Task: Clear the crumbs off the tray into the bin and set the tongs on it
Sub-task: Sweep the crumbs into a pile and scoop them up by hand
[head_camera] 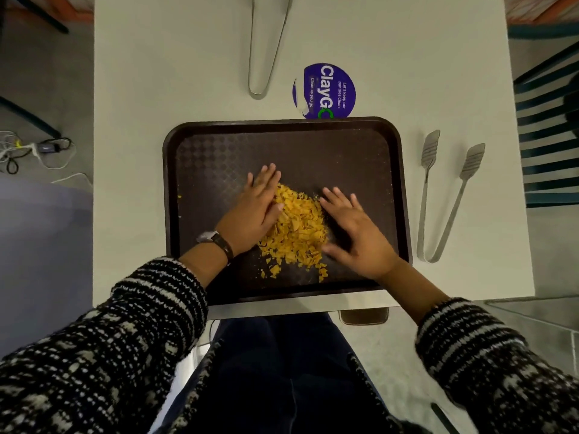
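While tongs (445, 198) are lying beyond the right fingertips, cupping crumbs (294, 227) between flat, spread-fingered left hand (255, 211) and right hand (354, 233) (gripping nothing) on the tray (360, 151).

- A pale, off-white rectangular table (194, 73) carries everything; its near edge runs just below the tray.
- A dark brown rectangular plastic tray (369, 145) with rounded corners lies flat on the near middle of the table.
- A round purple sticker (332, 89) printed "ClayGo" sits on the tabletop, its near edge under the tray's far rim.
- Slotted stainless-steel tongs (438, 214) lie just right of the tray, arms spread.
- A second pair of plain steel tongs (266, 48) lies at the far edge.
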### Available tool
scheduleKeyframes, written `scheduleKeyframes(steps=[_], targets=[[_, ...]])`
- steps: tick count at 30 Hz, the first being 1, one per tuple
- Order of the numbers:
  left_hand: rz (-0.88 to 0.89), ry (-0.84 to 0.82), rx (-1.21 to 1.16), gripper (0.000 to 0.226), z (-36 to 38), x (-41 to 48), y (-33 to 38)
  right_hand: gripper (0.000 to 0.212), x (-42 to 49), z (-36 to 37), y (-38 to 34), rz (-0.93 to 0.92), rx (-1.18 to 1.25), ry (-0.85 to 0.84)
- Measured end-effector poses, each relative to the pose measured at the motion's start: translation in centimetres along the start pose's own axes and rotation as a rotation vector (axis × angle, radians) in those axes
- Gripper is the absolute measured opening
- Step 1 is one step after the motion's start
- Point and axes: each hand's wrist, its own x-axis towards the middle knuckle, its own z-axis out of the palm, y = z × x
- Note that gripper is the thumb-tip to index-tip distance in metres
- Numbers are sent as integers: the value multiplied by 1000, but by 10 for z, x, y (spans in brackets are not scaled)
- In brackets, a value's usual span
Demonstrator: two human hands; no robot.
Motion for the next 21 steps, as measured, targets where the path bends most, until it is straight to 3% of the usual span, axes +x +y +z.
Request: scheduleKeyframes(steps=[3, 6, 9, 11, 17, 21], targets=[[55, -104, -68, 68, 3, -18, 9, 103, -28, -7, 19, -21, -289, -255], [25, -106, -52, 82, -5, -33, 9, 111, -36, -10, 32, 4, -400, -328], [-34, -184, -2, 116, -14, -49, -2, 115, -25, -7, 28, -18, -484, -340], [27, -194, 91, 129, -14, -59, -10, 116, -13, -1, 18, -60, -514, -326], [-5, -202, 253, 138, -2, -70, -12, 115, 22, 19, -1, -30, -482, -202], [-38, -166, 260, 137, 8, -57, 1, 118, 11, 16, -3, -11, -458, -210]])
